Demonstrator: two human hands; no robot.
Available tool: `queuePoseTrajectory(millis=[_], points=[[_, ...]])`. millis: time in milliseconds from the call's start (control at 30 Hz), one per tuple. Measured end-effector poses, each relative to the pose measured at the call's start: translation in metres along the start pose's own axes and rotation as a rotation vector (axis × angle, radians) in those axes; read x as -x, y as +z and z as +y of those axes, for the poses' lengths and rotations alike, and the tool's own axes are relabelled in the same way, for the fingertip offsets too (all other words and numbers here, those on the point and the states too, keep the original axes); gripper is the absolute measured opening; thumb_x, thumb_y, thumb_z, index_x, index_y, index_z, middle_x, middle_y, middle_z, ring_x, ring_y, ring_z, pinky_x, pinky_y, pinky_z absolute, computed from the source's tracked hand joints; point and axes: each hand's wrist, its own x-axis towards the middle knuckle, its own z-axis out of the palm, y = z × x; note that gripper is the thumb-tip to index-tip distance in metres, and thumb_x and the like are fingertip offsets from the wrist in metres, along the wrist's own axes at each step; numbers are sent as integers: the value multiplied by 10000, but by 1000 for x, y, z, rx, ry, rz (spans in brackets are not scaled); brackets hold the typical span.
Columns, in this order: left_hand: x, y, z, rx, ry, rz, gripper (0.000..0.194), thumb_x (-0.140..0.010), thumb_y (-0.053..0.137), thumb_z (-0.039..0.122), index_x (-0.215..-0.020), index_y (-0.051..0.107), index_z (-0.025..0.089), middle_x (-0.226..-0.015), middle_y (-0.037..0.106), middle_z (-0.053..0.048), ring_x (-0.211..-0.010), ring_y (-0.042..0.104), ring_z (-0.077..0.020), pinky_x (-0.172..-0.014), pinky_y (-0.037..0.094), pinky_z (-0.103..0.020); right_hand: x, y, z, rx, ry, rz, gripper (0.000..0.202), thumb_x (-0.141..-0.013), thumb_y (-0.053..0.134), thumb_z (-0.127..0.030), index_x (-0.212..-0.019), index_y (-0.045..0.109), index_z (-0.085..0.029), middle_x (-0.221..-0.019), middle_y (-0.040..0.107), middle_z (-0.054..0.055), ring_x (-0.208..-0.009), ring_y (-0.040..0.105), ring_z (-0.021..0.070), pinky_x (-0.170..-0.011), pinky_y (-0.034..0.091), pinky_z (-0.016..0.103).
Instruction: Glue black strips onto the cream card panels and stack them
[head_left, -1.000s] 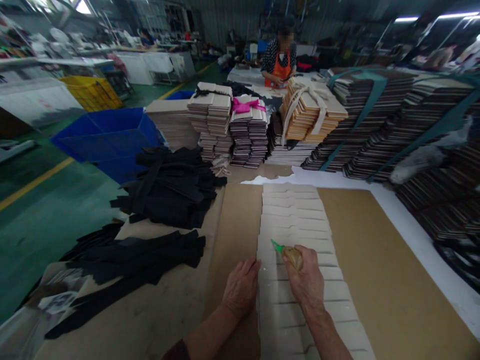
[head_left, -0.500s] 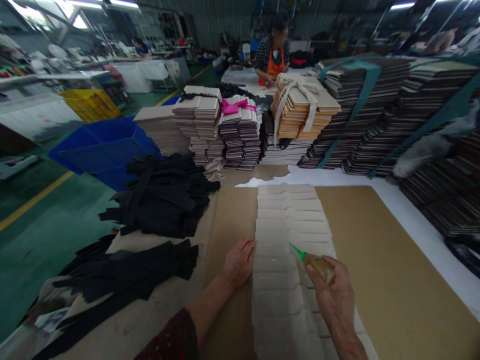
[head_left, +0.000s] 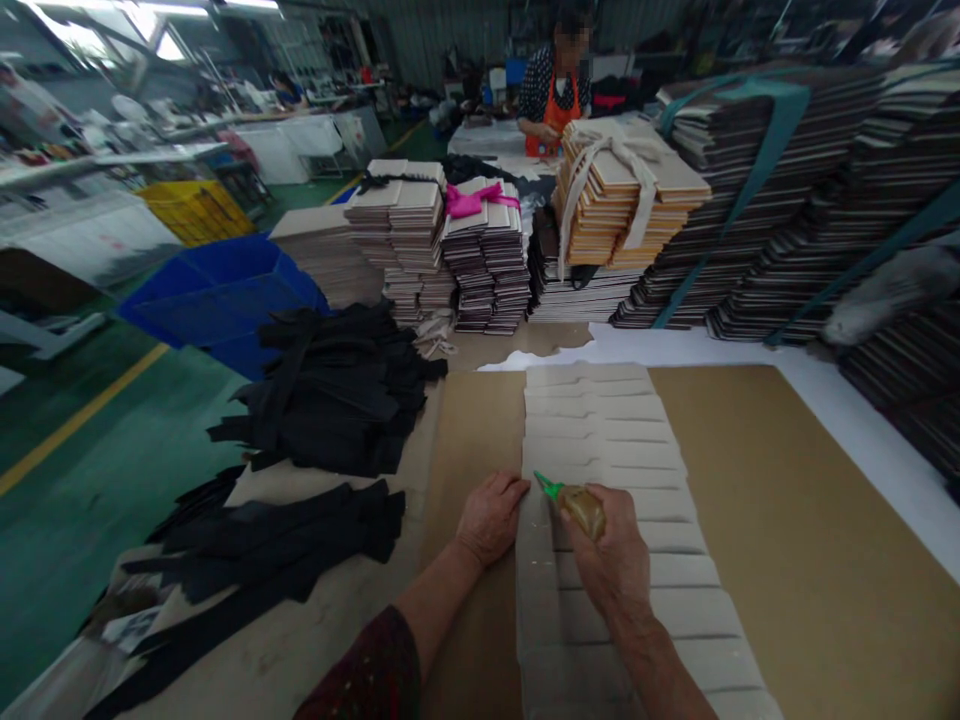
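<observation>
Beside your overlapping pale card pieces [head_left: 641,455], matt and smooth with shiny wet streaks, lie matt black cloth strips [head_left: 337,390] and smooth brown cardboard [head_left: 787,500].

No text, label, brand, number or sign can be read. Faint reddish marks on the long white panel [head_left: 79,240] at the far left are too blurred to make out, and so is any print on the small whitish patch [head_left: 133,630] by the crumpled clear plastic [head_left: 71,685] at the lower left.
</observation>
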Motion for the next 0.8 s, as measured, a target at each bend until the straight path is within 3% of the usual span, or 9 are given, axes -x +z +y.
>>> queuePoseTrajectory(millis=[267, 800], points=[[-2, -2, 1, -29, -16, -30, 319, -903, 550, 135, -1216, 552, 196, -1164, 594, -62, -1066, 561, -218, -919, 495, -415, -1, 2, -5, 100, -87, -11, 284, -880, 518, -384, -1123, 510, -238, -1078, 544, 50, -950, 586, 223, -725, 508, 332], [-3, -1, 1, -62, -3, -33, 300, -903, 532, 119, -1196, 552, 180, -1171, 587, -64, -1078, 549, -214, -960, 464, -418, -3, -20, 6, 317, -13, 63, 270, -914, 490, -438, -1123, 492, -267, -1088, 556, 34, -841, 603, 217, -592, 456, 306]])
